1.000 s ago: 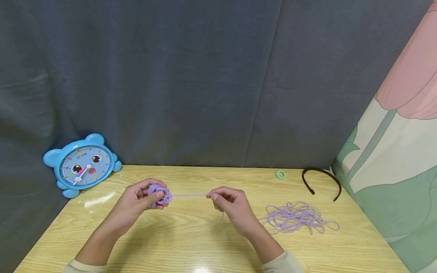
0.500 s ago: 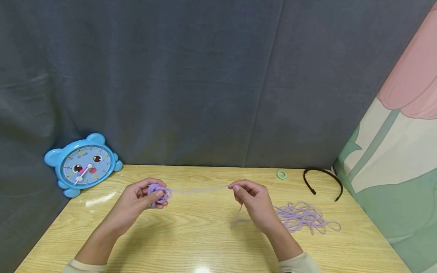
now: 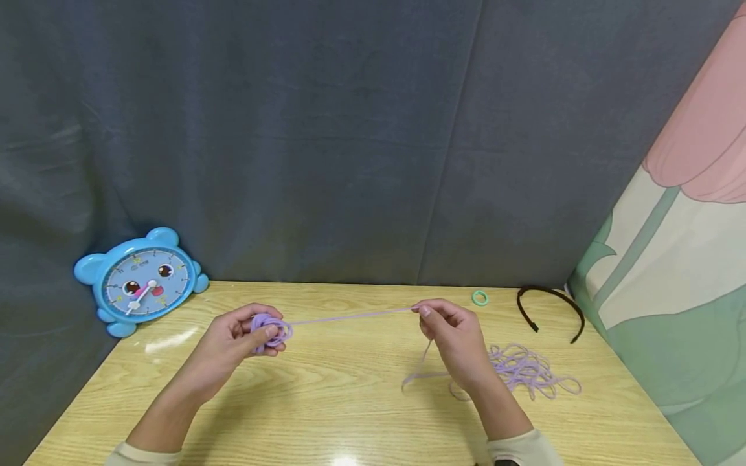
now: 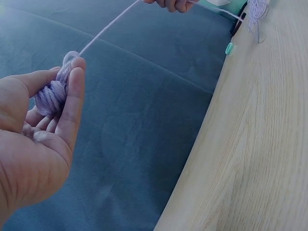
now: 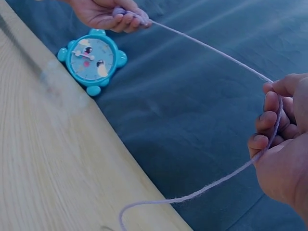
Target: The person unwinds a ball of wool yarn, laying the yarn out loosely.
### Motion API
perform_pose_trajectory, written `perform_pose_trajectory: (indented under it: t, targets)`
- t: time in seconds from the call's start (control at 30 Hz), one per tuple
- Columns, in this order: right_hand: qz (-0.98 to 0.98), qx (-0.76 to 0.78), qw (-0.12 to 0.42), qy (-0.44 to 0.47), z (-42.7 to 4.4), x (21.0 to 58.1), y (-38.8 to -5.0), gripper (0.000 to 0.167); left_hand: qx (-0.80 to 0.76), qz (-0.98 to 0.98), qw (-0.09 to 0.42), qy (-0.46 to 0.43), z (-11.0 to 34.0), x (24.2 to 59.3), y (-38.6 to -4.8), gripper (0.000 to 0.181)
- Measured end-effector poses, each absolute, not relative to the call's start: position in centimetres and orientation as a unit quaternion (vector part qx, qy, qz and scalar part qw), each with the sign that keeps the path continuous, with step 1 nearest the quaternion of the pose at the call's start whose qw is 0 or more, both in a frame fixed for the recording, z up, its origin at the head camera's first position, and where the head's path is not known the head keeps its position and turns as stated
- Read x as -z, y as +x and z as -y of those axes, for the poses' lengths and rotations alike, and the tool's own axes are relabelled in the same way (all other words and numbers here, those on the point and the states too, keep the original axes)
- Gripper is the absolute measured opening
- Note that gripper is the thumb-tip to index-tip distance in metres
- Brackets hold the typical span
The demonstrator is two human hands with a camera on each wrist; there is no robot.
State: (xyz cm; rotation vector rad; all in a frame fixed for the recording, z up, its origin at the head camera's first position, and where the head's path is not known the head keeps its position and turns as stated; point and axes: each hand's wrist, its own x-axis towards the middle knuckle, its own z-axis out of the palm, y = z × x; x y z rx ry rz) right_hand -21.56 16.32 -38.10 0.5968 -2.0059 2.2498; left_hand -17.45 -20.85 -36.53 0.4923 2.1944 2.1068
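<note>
Above the wooden table, left hand: the thumb and the fingers are pinching a small purple yarn bundle, and the gap between them is being only as wide as this bundle. The lower fingers are bending behind it.
Right hand: the thumb and the index finger are pressing together on one single strand; the other fingers are curling toward the palm, and the yarn is passing across them.
Stretched strand: it is running straight through the air, from the bundle to the right fingertips.
Hanging strand: below the right hand it is drooping to the table, making a bend there and leading to the right, behind the hand.
Loose yarn pile: it is lying on the table in many tangled loops, and the right forearm is hiding its near left edge from me.
Small things behind the pile: a green ring is lying near the back edge, and a black headband is lying to the right of it.
Blue clock: at the back left corner it is standing tilted, before a dark curtain.
</note>
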Motion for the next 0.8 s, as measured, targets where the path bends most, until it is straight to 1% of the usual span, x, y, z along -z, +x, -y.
perform_pose_trajectory:
  t: [0.13, 0.47, 0.8]
  targets:
    - [0.64, -0.741, 0.047, 0.197, -16.8, 37.8, -21.6, 0.02, -0.682, -0.714, 0.028, 0.156, 20.9, 36.5, -17.5, 0.016]
    - [0.62, -0.764, 0.061, 0.17, -18.3, 36.9, -21.7, 0.019, -0.683, -0.713, 0.031, 0.154, 21.1, 36.6, -17.4, 0.016]
    - [0.563, -0.801, 0.102, 0.177, -20.3, 35.8, -22.1, 0.025, -0.671, -0.726, 0.026, 0.145, 21.3, 36.7, -17.5, 0.02]
